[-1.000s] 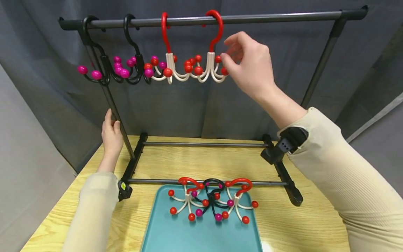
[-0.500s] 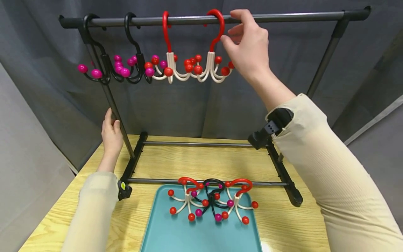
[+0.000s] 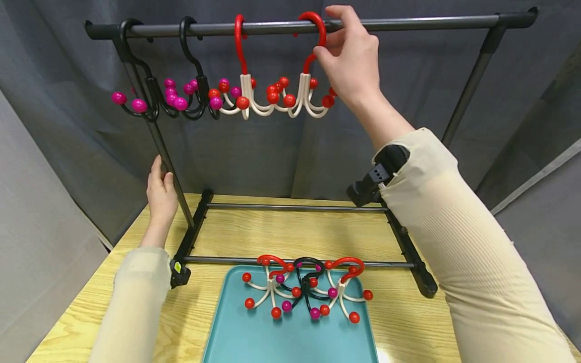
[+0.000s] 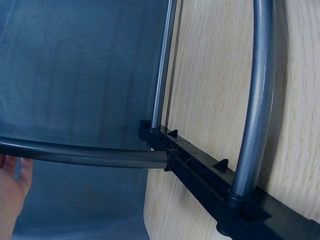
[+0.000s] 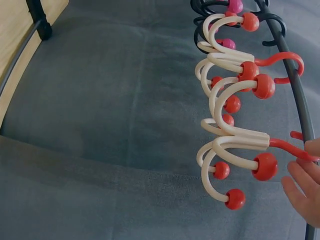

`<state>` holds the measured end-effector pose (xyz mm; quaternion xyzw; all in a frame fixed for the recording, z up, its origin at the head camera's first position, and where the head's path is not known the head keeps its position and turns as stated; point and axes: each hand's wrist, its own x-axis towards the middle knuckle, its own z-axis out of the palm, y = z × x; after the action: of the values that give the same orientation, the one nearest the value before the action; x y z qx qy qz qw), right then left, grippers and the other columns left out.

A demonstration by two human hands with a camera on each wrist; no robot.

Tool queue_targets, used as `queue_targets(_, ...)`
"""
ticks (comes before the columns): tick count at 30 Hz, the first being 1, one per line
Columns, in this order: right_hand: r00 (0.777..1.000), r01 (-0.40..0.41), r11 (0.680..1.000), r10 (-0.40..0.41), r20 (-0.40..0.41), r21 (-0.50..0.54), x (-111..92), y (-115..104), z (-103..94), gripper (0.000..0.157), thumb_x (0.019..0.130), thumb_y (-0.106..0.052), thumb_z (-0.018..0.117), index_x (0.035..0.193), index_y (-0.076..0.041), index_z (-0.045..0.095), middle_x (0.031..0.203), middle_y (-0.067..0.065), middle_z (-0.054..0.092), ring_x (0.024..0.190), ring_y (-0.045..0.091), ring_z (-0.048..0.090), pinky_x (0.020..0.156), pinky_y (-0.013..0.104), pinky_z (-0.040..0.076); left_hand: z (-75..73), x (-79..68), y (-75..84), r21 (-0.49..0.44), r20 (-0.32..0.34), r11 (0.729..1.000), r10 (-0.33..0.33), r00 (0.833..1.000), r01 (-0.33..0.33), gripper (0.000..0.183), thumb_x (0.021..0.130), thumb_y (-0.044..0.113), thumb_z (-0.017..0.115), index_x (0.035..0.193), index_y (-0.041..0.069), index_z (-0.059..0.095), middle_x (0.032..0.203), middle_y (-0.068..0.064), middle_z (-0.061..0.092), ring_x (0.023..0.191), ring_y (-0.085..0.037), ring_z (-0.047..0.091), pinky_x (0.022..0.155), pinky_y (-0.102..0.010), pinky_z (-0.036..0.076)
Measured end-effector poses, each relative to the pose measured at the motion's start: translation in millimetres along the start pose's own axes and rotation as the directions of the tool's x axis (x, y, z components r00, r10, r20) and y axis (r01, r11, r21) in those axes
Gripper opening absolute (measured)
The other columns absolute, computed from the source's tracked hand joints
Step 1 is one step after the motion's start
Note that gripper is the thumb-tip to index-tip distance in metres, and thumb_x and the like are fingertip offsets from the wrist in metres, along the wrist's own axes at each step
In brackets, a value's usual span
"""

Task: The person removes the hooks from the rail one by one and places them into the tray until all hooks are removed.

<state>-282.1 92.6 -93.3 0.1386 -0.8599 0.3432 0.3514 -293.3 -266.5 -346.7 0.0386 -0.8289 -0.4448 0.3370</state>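
Note:
My right hand (image 3: 351,60) is at the red hook of a white multi-arm hanger (image 3: 305,93) on the rack's top bar. Thumb and fingers pinch the hook's right side; the hanger's arms end in red balls. In the right wrist view, the fingers of my right hand (image 5: 305,187) lie beside that hook and bar. My left hand (image 3: 162,196) rests against the rack's left upright (image 3: 161,143), fingers fairly straight. Only part of my left hand (image 4: 11,195) shows in the left wrist view, partly behind the upright.
Another red-hooked white hanger (image 3: 245,88) and two black ones with magenta balls, one a black hanger (image 3: 199,88), hang further left on the top bar (image 3: 408,24). A teal tray (image 3: 290,343) on the wooden table holds three more hangers. Grey curtain stands behind.
My right hand has risen and moved left, from beside the hanger's balls to its red hook. The hanger has turned slightly. My left hand stays by the upright.

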Motion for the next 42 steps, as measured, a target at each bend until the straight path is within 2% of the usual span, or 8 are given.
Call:
queue_targets(12, 0.999, -0.048, 0.998, 0.047, 0.025, 0.045, 2, -7, -1.3, 0.047, 0.090, -0.015, 0.055, 0.134, -0.025, 0.042, 0.112, 0.003, 0.061, 0.097, 0.014, 0.061, 0.088, 0.017, 0.043, 0.8, -0.2, -1.1, -0.004, -0.006, 1.000, 0.004, 1.000, -0.004, 0.048, 0.098, 0.025, 0.037, 0.144, 0.022, 0.024, 0.131, -0.022, 0.038, 0.120, -0.039, 0.039, 0.098, -0.053, 0.029)
queue_targets(19, 0.998, -0.058, 0.996, 0.060, -0.017, 0.066, 2, -6, -6.2, 0.043, 0.090, -0.016, 0.056, 0.130, -0.025, 0.048, 0.111, 0.005, 0.062, 0.096, 0.015, 0.060, 0.088, 0.018, 0.044, 0.1, -1.0, -1.3, -0.007, 0.005, 1.000, -0.009, 1.000, 0.009, 0.048, 0.098, 0.025, 0.035, 0.145, 0.023, 0.023, 0.131, -0.022, 0.038, 0.121, -0.039, 0.038, 0.098, -0.053, 0.029)
queue_targets(28, 0.996, -0.007, 0.996, 0.014, -0.084, 0.084, 0, -5, -15.2, 0.039, 0.089, -0.016, 0.057, 0.126, -0.025, 0.052, 0.107, 0.006, 0.063, 0.090, 0.011, 0.057, 0.084, 0.015, 0.044, 0.3, -1.2, -2.7, -0.016, 0.016, 0.999, -0.027, 0.999, 0.027, 0.049, 0.098, 0.027, 0.035, 0.145, 0.027, 0.022, 0.129, -0.021, 0.038, 0.120, -0.037, 0.039, 0.097, -0.052, 0.030)
queue_targets(32, 0.995, 0.010, 0.996, -0.001, -0.099, 0.088, -3, -5, -20.5, 0.041, 0.089, -0.017, 0.057, 0.128, -0.025, 0.050, 0.108, 0.006, 0.063, 0.092, 0.011, 0.058, 0.086, 0.014, 0.043, 0.9, -1.3, -2.8, -0.014, 0.027, 0.999, -0.029, 0.999, 0.029, 0.048, 0.098, 0.027, 0.034, 0.145, 0.027, 0.021, 0.131, -0.020, 0.038, 0.120, -0.037, 0.039, 0.098, -0.052, 0.030)
queue_targets(42, 0.984, 0.066, 0.994, -0.051, -0.169, 0.083, -8, -11, -36.7, 0.028, 0.088, -0.023, 0.058, 0.114, -0.014, 0.060, 0.107, 0.003, 0.063, 0.094, 0.010, 0.059, 0.083, 0.014, 0.044, 0.6, -0.7, -2.1, -0.029, 0.022, 0.999, -0.020, 1.000, 0.020, 0.048, 0.098, 0.027, 0.034, 0.145, 0.025, 0.022, 0.129, -0.021, 0.039, 0.117, -0.036, 0.040, 0.097, -0.051, 0.030)
